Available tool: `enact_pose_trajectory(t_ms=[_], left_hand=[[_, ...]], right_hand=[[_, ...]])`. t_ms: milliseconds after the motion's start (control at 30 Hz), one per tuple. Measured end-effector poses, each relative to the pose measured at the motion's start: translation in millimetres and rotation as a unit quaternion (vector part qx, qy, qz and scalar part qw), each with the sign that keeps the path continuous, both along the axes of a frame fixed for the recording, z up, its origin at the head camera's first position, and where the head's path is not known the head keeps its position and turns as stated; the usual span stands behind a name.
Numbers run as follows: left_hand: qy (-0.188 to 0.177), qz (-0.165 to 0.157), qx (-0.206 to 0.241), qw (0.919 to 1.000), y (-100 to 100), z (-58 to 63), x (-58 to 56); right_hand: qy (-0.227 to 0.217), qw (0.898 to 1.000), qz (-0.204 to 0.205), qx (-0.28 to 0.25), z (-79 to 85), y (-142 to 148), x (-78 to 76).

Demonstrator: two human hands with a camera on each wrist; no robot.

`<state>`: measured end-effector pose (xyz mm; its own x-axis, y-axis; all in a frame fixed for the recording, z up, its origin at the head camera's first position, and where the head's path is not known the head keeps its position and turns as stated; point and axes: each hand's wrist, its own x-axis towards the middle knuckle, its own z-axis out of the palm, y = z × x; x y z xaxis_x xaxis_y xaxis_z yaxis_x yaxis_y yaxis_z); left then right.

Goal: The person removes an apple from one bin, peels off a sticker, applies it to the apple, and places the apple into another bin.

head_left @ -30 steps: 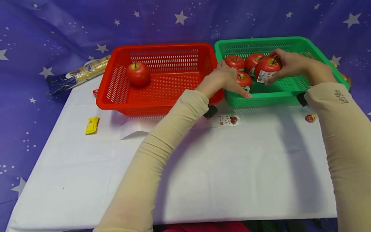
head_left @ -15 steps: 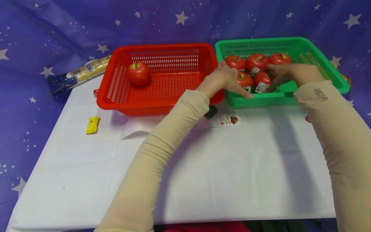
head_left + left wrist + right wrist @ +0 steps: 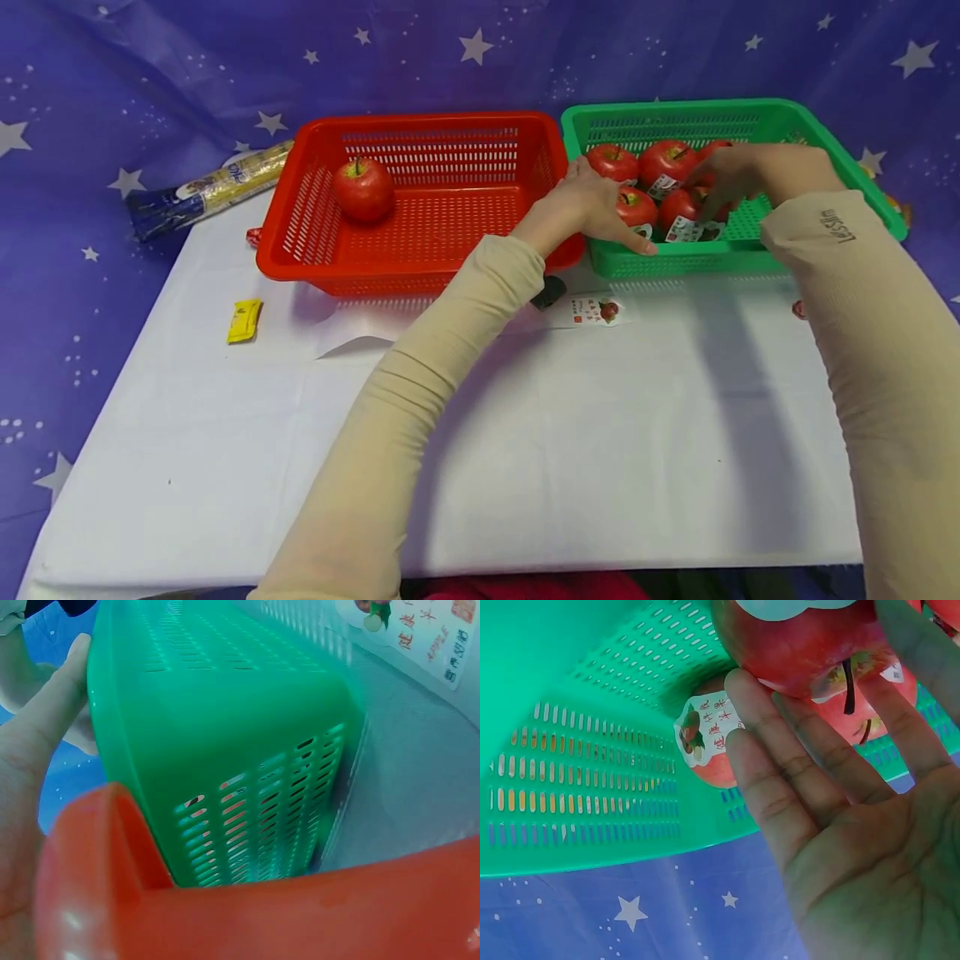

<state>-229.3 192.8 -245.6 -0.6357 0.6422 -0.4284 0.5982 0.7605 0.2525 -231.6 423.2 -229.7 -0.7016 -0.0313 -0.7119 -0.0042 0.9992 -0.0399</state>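
My left hand (image 3: 588, 204) rests over the meeting rims of the red basket (image 3: 420, 268) and the green basket (image 3: 652, 265). Its thumb points along the green rim, fingers extended. Over the green basket, my right hand (image 3: 757, 171) reaches down at a red apple (image 3: 678, 208) in the front row, which bears a white label. In the right wrist view its fingers are nearly straight, fingertips right at the apple (image 3: 810, 645). Several other apples sit close by, among them a back-row apple (image 3: 666, 160) and a front-left apple (image 3: 636, 207).
One apple (image 3: 363, 190) lies in the red basket. Left of it is a pasta packet (image 3: 217, 187). A yellow sachet (image 3: 244, 321) and a printed label strip (image 3: 596, 311) lie on the white table (image 3: 600, 458). A starry purple cloth (image 3: 420, 58) hangs behind.
My right hand has lowered the labelled apple into the green basket's front row, beside the others. Its fingers have loosened around it. My left hand stays in place.
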Motion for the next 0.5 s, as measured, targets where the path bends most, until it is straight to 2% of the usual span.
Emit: enact_pose_trajectory(t_ms=[133,300,400,500], left_hand=[[0.014,0.002,0.034,0.9993,-2.7,-6.2,2.0],[0.016,0.004,0.098,0.9950,-13.1,-15.5,7.4],[0.008,-0.002,0.132,0.9912,-28.2,-17.6,10.4],[-0.003,-0.002,0.180,0.9837,-55.3,-17.2,16.0]], right_hand=[[0.007,1.000,-0.012,-0.010,4.3,1.4,0.5],[0.038,0.999,0.022,0.002,12.2,-5.6,0.0],[0.054,0.997,0.050,0.011,14.9,-15.4,0.3],[0.064,0.997,0.049,0.021,16.9,-28.2,1.7]])
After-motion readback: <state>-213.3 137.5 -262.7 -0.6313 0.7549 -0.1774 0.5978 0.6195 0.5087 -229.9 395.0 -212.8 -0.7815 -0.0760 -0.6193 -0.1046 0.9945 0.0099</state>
